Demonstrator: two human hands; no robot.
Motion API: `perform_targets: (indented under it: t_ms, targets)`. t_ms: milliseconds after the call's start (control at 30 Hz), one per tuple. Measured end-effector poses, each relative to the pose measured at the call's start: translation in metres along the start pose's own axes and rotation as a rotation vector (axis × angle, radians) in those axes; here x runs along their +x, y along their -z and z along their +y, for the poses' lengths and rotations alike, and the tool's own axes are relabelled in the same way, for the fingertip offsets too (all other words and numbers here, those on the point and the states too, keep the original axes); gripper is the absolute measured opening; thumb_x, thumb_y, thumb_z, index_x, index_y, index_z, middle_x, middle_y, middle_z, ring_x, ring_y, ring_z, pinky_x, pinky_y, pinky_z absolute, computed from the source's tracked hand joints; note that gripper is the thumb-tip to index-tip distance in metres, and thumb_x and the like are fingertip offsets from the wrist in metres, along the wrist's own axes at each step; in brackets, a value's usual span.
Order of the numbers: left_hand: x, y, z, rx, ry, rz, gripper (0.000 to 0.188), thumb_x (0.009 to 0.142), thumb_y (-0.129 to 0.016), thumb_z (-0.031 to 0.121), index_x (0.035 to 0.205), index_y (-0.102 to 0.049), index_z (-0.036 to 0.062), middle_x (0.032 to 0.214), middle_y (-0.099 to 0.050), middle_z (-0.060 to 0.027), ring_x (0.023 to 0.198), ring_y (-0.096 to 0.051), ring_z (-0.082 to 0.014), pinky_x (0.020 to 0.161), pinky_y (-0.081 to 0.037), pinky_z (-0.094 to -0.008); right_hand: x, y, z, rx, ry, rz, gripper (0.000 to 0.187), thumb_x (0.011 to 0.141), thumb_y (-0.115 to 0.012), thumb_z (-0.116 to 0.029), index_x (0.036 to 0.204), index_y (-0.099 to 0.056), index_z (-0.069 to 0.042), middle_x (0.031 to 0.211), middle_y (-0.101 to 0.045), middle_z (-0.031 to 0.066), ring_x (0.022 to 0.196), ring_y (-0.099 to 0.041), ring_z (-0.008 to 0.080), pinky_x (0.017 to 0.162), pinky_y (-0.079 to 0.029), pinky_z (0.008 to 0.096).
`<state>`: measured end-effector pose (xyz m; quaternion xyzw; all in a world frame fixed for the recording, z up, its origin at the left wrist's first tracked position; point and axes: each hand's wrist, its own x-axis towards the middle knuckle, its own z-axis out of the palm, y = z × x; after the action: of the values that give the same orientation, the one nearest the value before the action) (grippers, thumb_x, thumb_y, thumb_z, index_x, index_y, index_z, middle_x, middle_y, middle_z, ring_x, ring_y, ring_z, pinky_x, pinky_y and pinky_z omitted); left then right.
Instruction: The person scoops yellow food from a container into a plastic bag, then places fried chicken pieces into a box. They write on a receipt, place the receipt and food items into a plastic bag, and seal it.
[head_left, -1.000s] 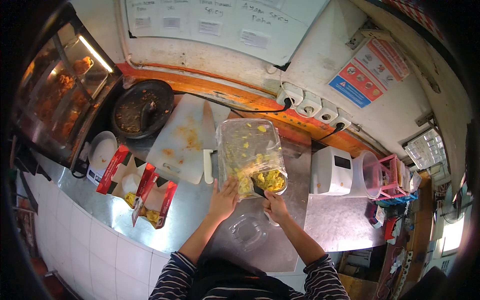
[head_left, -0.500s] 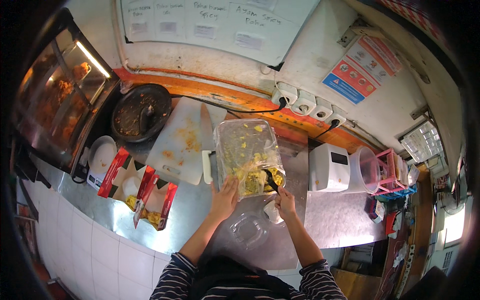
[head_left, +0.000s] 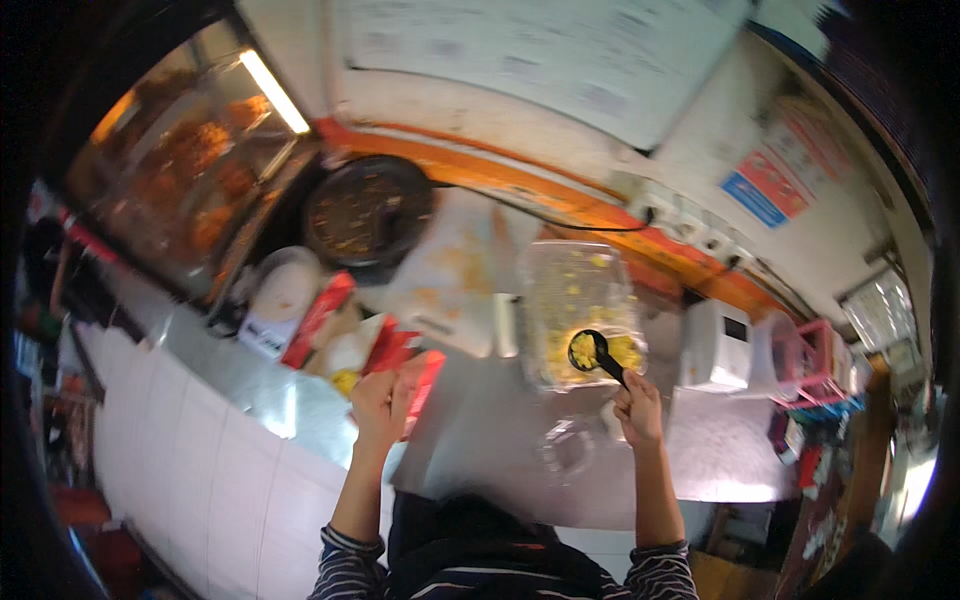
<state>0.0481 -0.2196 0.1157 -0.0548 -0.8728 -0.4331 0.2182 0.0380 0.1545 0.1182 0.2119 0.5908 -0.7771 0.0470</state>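
My right hand (head_left: 638, 405) grips the handle of a black serving spoon (head_left: 612, 368), whose round bowl holds chopped yellow food (head_left: 585, 350). The spoon is over the near part of a clear plastic-covered tray (head_left: 535, 290) with more yellow food inside. My left hand (head_left: 378, 408) is at the near side of an open red cardboard food box (head_left: 432, 372), overlapping it in view. Blur smears its fingers, so whether they pinch the box wall is unclear. White and yellow food shows in the box, partly hidden by the hand.
Left of the tray lie a stained cutting board (head_left: 455, 275) and a white-handled knife (head_left: 506, 325). A dark stone mortar (head_left: 368, 215), a scale with a bowl (head_left: 283, 290) and a glass warmer (head_left: 180, 160) stand farther left. A clear plastic container (head_left: 565, 448) sits nearby; a white appliance (head_left: 715, 345) stands right.
My left hand has left the tray's plastic cover and moved left to the red box. The spoon has lifted from the tray's food, loaded. The whole view has shifted and blurred.
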Motion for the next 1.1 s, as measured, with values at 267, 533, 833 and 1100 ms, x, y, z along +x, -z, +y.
perform_targets:
  t_ms: [267, 533, 833, 1100]
  targets:
    - [-0.018, 0.100, -0.124, 0.272, 0.070, -0.346, 0.033, 0.072, -0.063, 0.008, 0.104, -0.054, 0.0065, 0.111, -0.053, -0.0136, 0.101, -0.053, -0.0297, 0.082, -0.045, -0.0386, -0.043, -0.209, 0.056, 0.002, -0.356, -0.361, 0.019, 0.092, -0.051, -0.023, 0.097, -0.052, -0.005, 0.054, -0.031, -0.0066, 0.044, -0.029, 0.0032, 0.036, -0.022, 0.0197]
    - [-0.051, 0.076, -0.173, 0.216, 0.121, -0.285, 0.042, 0.069, -0.068, 0.011, 0.106, -0.050, 0.0048, 0.105, -0.050, -0.0132, 0.101, -0.051, -0.0305, 0.084, -0.044, -0.0380, -0.075, -0.321, 0.095, 0.351, -0.415, -0.359, 0.022, 0.095, -0.046, -0.025, 0.077, -0.045, -0.013, 0.054, -0.024, -0.0075, 0.045, -0.023, 0.0045, 0.038, -0.021, 0.0202]
    - [-0.062, 0.078, -0.216, 0.076, -0.070, -0.133, 0.029, 0.070, -0.070, 0.007, 0.090, -0.049, 0.0044, 0.089, -0.054, -0.0107, 0.085, -0.056, -0.0299, 0.071, -0.047, -0.0363, -0.063, -0.332, 0.163, -0.327, -0.068, -0.092, 0.017, 0.092, -0.051, -0.020, 0.096, -0.060, -0.006, 0.054, -0.040, -0.0037, 0.049, -0.041, 0.0095, 0.046, -0.037, 0.0251]
    - [-0.063, 0.075, -0.229, -0.021, -0.182, -0.069, 0.028, 0.070, -0.072, 0.008, 0.088, -0.051, 0.0056, 0.090, -0.056, -0.0115, 0.083, -0.057, -0.0297, 0.069, -0.047, -0.0370, -0.068, -0.323, 0.204, -1.184, 0.772, -0.225, 0.024, 0.080, -0.060, -0.006, 0.104, -0.065, -0.008, 0.070, -0.059, 0.0140, 0.064, -0.059, 0.0273, 0.057, -0.047, 0.0344]
